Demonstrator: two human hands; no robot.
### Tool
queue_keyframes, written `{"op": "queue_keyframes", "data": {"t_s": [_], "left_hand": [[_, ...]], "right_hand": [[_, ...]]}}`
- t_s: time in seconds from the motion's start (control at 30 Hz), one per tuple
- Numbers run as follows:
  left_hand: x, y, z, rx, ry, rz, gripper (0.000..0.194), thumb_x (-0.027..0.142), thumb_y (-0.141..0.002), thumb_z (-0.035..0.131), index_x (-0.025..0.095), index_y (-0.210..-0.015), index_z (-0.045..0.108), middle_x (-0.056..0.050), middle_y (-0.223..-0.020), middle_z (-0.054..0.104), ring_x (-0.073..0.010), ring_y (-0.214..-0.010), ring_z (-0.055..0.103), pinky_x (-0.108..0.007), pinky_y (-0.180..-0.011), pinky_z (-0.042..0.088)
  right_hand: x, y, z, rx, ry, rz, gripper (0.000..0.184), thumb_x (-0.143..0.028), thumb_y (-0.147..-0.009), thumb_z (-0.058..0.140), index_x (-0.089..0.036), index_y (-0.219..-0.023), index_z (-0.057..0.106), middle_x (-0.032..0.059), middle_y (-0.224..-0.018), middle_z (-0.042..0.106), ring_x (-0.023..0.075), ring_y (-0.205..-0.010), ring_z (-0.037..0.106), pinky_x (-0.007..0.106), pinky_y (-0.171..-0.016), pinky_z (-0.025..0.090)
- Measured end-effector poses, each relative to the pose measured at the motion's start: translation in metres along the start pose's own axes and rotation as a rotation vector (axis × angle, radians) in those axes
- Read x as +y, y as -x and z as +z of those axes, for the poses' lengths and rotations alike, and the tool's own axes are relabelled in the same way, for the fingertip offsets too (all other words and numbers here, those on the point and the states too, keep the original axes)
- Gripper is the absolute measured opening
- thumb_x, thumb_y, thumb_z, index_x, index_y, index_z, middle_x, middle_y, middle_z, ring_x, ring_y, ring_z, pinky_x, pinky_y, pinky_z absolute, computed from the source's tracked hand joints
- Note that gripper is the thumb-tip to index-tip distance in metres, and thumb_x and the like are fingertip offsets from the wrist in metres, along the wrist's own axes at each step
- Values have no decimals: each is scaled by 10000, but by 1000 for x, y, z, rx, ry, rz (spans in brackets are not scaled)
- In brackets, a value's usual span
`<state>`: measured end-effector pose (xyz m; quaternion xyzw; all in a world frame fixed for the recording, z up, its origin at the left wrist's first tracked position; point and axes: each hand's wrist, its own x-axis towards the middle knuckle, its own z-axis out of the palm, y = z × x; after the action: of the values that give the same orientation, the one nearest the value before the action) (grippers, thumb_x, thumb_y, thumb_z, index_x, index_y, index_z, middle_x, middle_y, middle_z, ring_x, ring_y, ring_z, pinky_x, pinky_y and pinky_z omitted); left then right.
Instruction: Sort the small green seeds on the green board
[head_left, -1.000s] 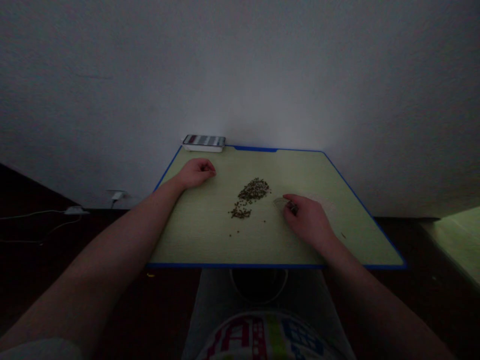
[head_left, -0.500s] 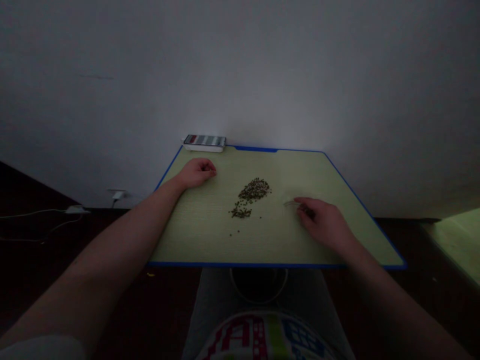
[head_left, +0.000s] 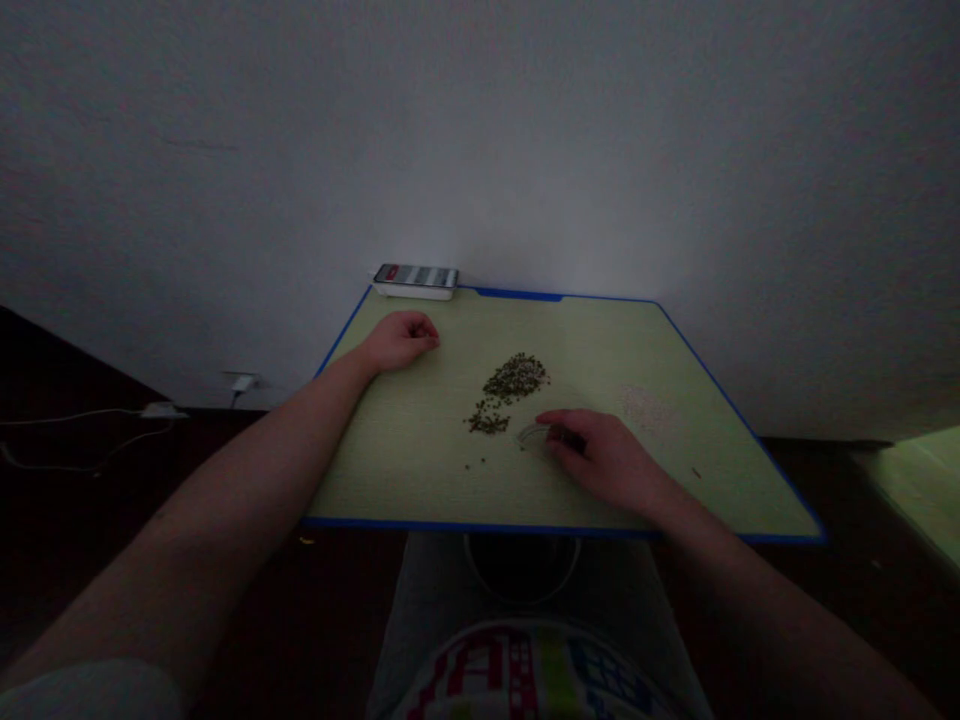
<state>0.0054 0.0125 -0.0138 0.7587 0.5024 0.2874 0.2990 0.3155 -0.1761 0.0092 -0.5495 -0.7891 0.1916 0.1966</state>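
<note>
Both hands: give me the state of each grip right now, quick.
Left hand: curled; whether its grip is shut or holds anything cannot be told.
Right hand: closed, holding a thin, pale, curved piece.

The tabletop (head_left: 405, 450) at centre is pale yellow-green with blue edging (head_left: 480, 526). In mid-frame, grains (head_left: 516, 376) show dark olive-brown flecked with paler specks — right of them, other grains (head_left: 646, 408) look pinkish-white. The see-through piece (head_left: 531, 434) carries pale curved lines. Bottom centre, the clothing (head_left: 555, 670) is white — blocked with magenta, lime and blue.
</note>
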Motion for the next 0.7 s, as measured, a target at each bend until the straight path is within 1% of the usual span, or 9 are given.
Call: {"op": "queue_keyframes", "data": {"t_s": [0.07,0.17,0.27,0.37,0.4,0.47,0.57,0.63,0.7], "left_hand": [[-1,0,0,3,3,4,193,324,-660,651,157,-754,661,18,-595,531,-113,-565,459,-263,-552,348],[-2,0,0,7,6,7,187,323,-659,651,159,-748,660,21,-590,531,-108,-559,458,-257,-546,343],[-1,0,0,6,3,6,193,332,-657,650,158,-741,662,26,-583,522,-109,-558,453,-257,-545,341],[1,1,0,10,-4,0,196,326,-647,653,157,-746,667,26,-591,530,-113,-568,458,-262,-558,350],[2,1,0,13,-4,-3,194,321,-644,655,156,-745,667,26,-593,533,-113,-570,459,-263,-563,354],[3,1,0,18,0,-3,186,316,-646,657,155,-739,663,25,-596,537,-113,-572,461,-265,-570,359],[3,1,0,15,4,9,177,315,-658,660,156,-735,660,22,-598,541,-114,-573,465,-264,-566,356],[2,1,0,13,6,10,177,316,-663,663,156,-738,661,22,-594,537,-114,-570,463,-265,-559,349],[1,1,0,14,14,3,176,314,-665,665,156,-740,659,25,-589,531,-111,-562,455,-264,-552,345]], "right_hand": [[-5,1,5,18,6,9,352,-196,-885,536,-196,-1187,718,63,-914,774,186,-757,703,301,-717,527],[-13,0,13,68,46,37,385,-181,-865,536,-177,-1209,711,81,-941,774,200,-781,711,317,-749,536],[-11,-3,13,110,98,100,405,-178,-852,531,-165,-1216,710,85,-907,777,216,-767,713,331,-750,544],[7,-4,4,186,171,193,399,-206,-853,533,-155,-1202,718,101,-905,780,238,-782,721,347,-756,546],[16,-3,-1,215,199,226,400,-216,-851,536,-145,-1200,718,113,-925,781,248,-799,724,356,-765,546],[37,1,-13,258,223,303,408,-236,-838,550,-121,-1194,712,119,-902,779,260,-782,724,370,-751,547],[62,12,-29,338,263,375,380,-283,-826,561,-141,-1138,724,106,-848,772,266,-734,716,381,-708,544],[67,21,-34,337,247,387,383,-310,-821,561,-150,-1128,724,97,-822,766,261,-706,710,375,-681,539],[61,32,-33,306,211,373,383,-318,-804,568,-164,-1117,726,84,-803,760,251,-674,701,360,-650,530]]}}
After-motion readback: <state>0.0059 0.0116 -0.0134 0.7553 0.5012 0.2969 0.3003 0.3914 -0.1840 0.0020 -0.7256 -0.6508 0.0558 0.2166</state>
